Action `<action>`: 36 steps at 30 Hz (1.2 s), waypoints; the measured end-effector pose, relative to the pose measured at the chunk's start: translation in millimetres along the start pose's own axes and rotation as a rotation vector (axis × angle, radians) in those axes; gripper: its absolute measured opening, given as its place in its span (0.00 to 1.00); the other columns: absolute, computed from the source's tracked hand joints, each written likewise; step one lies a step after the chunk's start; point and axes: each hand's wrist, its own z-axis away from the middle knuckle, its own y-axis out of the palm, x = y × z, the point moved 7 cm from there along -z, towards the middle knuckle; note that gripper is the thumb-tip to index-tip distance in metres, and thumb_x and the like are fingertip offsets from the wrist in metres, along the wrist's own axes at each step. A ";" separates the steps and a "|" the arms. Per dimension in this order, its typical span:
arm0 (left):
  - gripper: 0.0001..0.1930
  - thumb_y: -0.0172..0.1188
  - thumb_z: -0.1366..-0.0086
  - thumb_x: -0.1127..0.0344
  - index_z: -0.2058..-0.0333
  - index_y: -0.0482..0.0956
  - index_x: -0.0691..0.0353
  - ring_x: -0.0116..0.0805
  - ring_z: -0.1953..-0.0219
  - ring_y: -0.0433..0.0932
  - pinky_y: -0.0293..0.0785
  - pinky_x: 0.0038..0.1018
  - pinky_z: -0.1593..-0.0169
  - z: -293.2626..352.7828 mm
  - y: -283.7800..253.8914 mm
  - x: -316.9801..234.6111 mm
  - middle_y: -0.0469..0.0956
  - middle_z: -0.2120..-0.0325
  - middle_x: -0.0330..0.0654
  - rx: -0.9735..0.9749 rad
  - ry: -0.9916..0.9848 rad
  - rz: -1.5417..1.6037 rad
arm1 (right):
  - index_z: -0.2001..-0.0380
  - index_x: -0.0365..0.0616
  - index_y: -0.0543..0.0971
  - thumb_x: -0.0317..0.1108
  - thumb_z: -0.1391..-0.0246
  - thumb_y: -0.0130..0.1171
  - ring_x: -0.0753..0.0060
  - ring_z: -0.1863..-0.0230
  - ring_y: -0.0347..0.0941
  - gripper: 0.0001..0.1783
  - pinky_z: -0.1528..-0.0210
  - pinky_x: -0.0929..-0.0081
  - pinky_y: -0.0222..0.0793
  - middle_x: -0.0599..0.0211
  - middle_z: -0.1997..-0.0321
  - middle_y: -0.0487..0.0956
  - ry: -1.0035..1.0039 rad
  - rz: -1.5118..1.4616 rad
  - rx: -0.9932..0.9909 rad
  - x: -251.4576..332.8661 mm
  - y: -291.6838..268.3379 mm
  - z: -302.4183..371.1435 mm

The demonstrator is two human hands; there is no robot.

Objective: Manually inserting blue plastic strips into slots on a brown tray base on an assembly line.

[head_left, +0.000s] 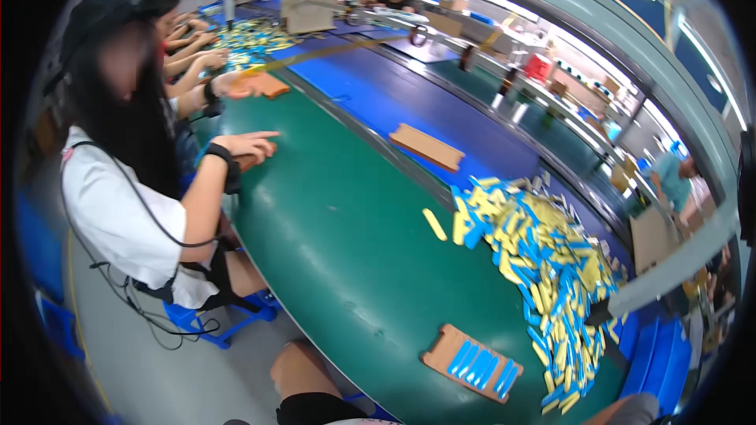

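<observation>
Neither of my hands shows; only my bent leg [298, 374] is at the lower edge. A rounded bare shape [630, 409] sits at the lower right, and I cannot tell which part of the body it is. On the near end of the green table [339, 244] lies a brown cardboard tray [438, 352] with several blue strips [475, 365] side by side in it. Right of it spreads a large heap of small blue and yellow strips [543, 260]. One yellow strip [434, 224] lies apart, left of the heap.
At the left a seated co-worker has one hand [246, 144] over a brown piece and the other by a brown tray [272, 86]. A brown tray [427, 146] rests on the blue belt [378, 94]. A grey metal bar [669, 267] slants over the heap.
</observation>
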 end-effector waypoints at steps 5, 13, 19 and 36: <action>0.08 0.46 0.38 0.66 0.67 0.75 0.53 0.40 0.58 0.70 0.67 0.32 0.56 -33.0 55.6 -121.6 0.72 0.60 0.43 -0.052 0.061 0.100 | 0.37 0.43 0.62 0.39 0.46 0.51 0.50 0.34 0.55 0.33 0.39 0.50 0.51 0.53 0.33 0.60 0.069 0.137 -0.121 3.9 -18.2 -5.8; 0.08 0.47 0.39 0.65 0.67 0.76 0.54 0.42 0.58 0.72 0.68 0.33 0.57 24.5 47.9 -260.5 0.73 0.60 0.44 0.040 0.037 0.159 | 0.36 0.44 0.59 0.39 0.58 0.62 0.57 0.36 0.59 0.44 0.38 0.58 0.54 0.59 0.32 0.58 0.056 -0.019 -0.276 8.6 -47.9 -8.7; 0.08 0.48 0.39 0.64 0.67 0.77 0.55 0.43 0.59 0.73 0.69 0.34 0.58 81.3 37.9 -328.6 0.74 0.60 0.46 0.134 -0.072 0.171 | 0.38 0.43 0.61 0.36 0.60 0.63 0.55 0.34 0.54 0.42 0.37 0.56 0.52 0.59 0.32 0.58 0.021 -0.094 -0.357 7.3 -42.9 -5.6; 0.09 0.51 0.40 0.63 0.66 0.79 0.56 0.46 0.60 0.75 0.71 0.36 0.59 210.3 58.0 -514.7 0.76 0.61 0.49 0.425 -0.516 0.435 | 0.39 0.42 0.63 0.34 0.61 0.64 0.51 0.32 0.52 0.42 0.34 0.54 0.48 0.53 0.32 0.57 -0.034 -0.103 -0.434 3.6 -32.2 -4.4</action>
